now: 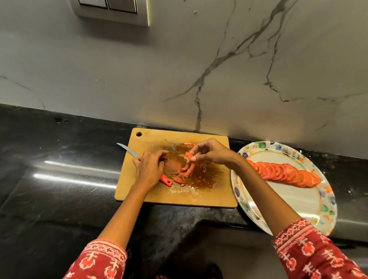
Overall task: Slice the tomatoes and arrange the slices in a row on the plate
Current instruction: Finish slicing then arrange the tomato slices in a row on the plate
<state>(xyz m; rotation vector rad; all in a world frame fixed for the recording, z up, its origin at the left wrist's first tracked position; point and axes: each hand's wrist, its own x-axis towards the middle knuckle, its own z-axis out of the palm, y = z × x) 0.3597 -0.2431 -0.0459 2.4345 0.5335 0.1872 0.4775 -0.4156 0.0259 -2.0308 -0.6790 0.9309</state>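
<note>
A wet wooden cutting board (214, 194) lies on the black counter with several red tomato slices (184, 171) near its middle. My right hand (210, 151) pinches a tomato slice (190, 154) just above the board. My left hand (150, 166) grips a knife with a red handle (166, 181); its blade (128, 150) points away to the upper left. To the right stands a white plate (295, 205) with a coloured dotted rim, holding a diagonal row of overlapping tomato slices (286, 172).
The black stone counter (49, 184) runs to the left of the board. A marble-patterned wall (194, 60) rises behind, with a switch panel (111, 5) at the top. The plate overhangs the counter's front edge near my right forearm.
</note>
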